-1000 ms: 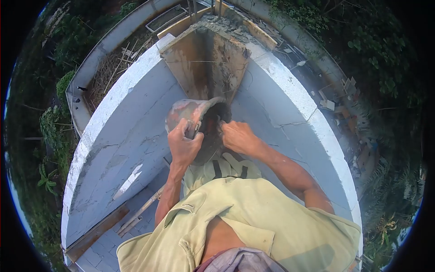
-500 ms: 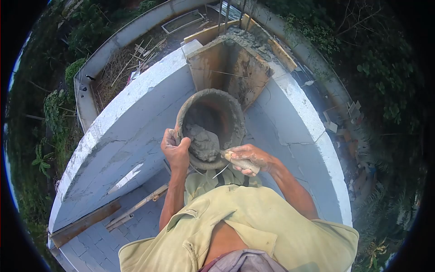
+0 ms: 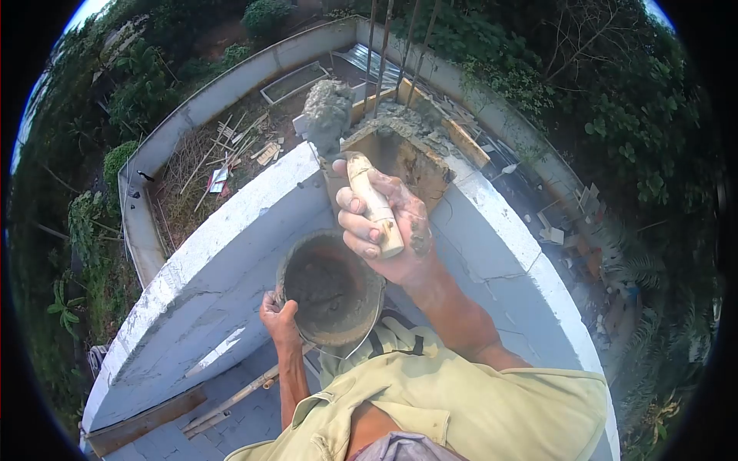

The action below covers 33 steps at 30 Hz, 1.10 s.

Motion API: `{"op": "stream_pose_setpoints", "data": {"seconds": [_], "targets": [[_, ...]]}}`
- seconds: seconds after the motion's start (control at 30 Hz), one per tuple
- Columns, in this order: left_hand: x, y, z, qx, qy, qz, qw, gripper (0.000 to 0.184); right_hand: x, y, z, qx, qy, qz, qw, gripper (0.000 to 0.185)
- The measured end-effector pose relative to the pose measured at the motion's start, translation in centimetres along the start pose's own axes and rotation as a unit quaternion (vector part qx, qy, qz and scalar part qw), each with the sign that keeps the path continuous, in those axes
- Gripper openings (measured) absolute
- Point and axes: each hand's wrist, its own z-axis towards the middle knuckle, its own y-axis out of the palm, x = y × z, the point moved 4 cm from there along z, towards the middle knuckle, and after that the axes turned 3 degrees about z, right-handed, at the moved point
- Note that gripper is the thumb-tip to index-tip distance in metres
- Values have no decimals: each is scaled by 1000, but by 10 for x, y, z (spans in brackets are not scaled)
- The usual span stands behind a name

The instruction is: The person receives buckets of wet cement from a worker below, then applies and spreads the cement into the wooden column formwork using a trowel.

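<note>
My left hand (image 3: 283, 318) grips the left rim of a mortar-crusted bucket (image 3: 338, 338), which is tilted so its mouth faces up toward me. Wet grey mortar (image 3: 323, 286) shows inside it. In my right hand (image 3: 409, 223) the fingers are wrapped round the pale wooden handle of a trowel (image 3: 372, 201), raised beyond the bucket. A thick lump of mortar (image 3: 327, 114) sits at the trowel's far end and hides its blade. That lump appears over the corner where the left wall meets the board formwork (image 3: 419, 170); whether it touches anything I cannot tell.
White-topped block walls (image 3: 207, 207) (image 3: 530, 265) run down both sides from the formwork corner. Steel bars (image 3: 384, 58) rise from rough concrete there. Bamboo poles (image 3: 231, 403) and a plank (image 3: 146, 422) lie low at left. Beyond are a boundary wall (image 3: 254, 69) and trees.
My right hand has lifted the trowel out of the bucket, carrying a lump of mortar up toward the formwork corner. The bucket and my left hand sit lower and slightly left in view.
</note>
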Motion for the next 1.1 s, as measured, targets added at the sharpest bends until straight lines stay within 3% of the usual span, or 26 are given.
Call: {"op": "stream_pose_setpoints", "data": {"seconds": [0.13, 0.2, 0.27, 0.37, 0.43, 0.47, 0.5, 0.53, 0.57, 0.63, 0.73, 0.77, 0.83, 0.87, 0.93, 0.97, 1.0, 1.07, 1.1], "targets": [[-13, -12, -1, -13, 4, -2, 1000, 22, -7, -29, 69, -16, -70, 252, 965, 29], [-14, -14, 4, -21, 13, -9, 1000, 22, -5, -22, 63, -13, -80, 265, 961, 32], [-14, -18, 4, -14, 13, 32, 999, 21, 7, -15, 36, -10, -70, 66, 995, 38], [-2, -8, 3, 2, 9, 12, 1000, 18, 10, -12, -25, 43, 10, -171, 984, 47], [2, -4, 5, 3, 12, 8, 1000, 17, -3, -20, -64, 152, 96, -356, 917, 52], [5, -1, 5, -2, 18, 4, 1000, 17, -13, -32, -84, 186, 152, -476, 846, 49], [10, 4, 5, -2, 17, 22, 1000, 18, -23, -45, -97, 127, 136, -656, 732, 51], [15, 11, 5, 1, 10, 24, 1000, 18, -27, -54, -108, 61, 113, -802, 583, 53], [25, 23, 3, -16, 17, 29, 999, 18, -25, -54, -111, 65, 121, -798, 587, 53], [35, 44, -2, -53, 25, 47, 997, 19, -18, -61, -114, 83, 207, -905, 362, 52], [44, 75, -8, -90, 42, 103, 990, 22, 25, -117, -120, 121, 130, -957, 227, 42], [47, 85, -10, -109, 67, 139, 982, 24, 28, -114, -127, 120, 129, -957, 232, 42], [48, 95, -11, -103, 87, 170, 976, 24, 33, -106, -135, 17, 222, -948, 227, 47], [47, 98, -12, -98, 101, 197, 970, 23, 31, -100, -133, 19, 218, -948, 229, 47], [43, 102, -16, -105, 115, 202, 967, 24, 14, -85, -125, 112, 109, -957, 243, 48], [43, 104, -20, -116, 141, 244, 953, 25, 10, -96, -121, 116, 83, -976, 167, 49], [45, 108, -23, -125, 169, 283, 936, 26, 13, -108, -124, 119, 83, -975, 166, 49], [45, 114, -22, -100, 166, 281, 940, 27, 26, -130, -132, 78, 172, -968, 166, 51], [43, 115, -19, -84, 191, 294, 933, 27, 21, -131, -136, 19, 173, -968, 179, 50]]}}
